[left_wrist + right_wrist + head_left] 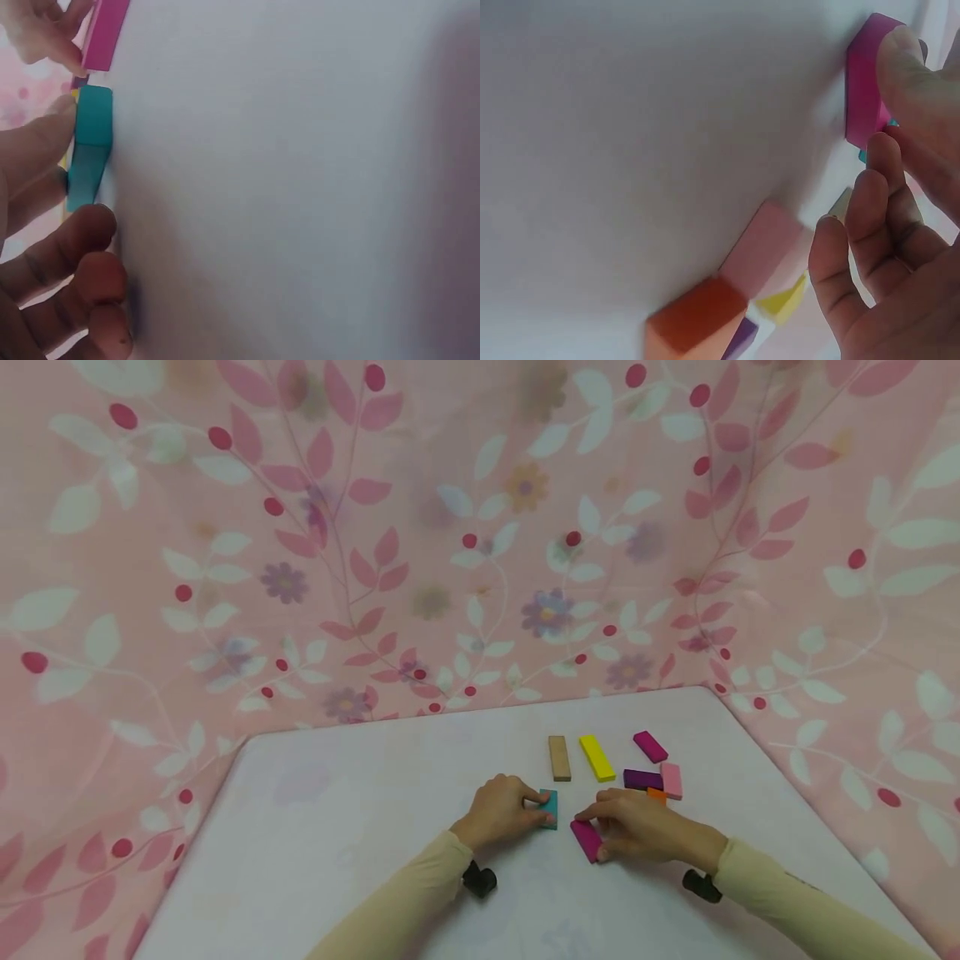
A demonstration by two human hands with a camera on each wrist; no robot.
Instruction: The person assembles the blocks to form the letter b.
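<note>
Near the middle of the white table, my left hand (501, 811) pinches a teal block (551, 803) between thumb and fingers. The left wrist view shows the teal block (94, 116) at the thumb tip, its other fingers curled below. To its right, my right hand (647, 828) grips a magenta block (586, 841) by its two ends, with the thumb at the near end. That magenta block (864, 82) appears at the upper right of the right wrist view. A small gap parts the two held blocks. An orange block (657, 795) is partly hidden behind the right hand.
Behind the hands lie a tan wooden block (559, 758), a yellow block (597, 758) and a second magenta block (650, 747). A purple block (642, 779) and a pink block (672, 781) lie close together near the orange one. Floral cloth (450, 527) rises behind the table (315, 827).
</note>
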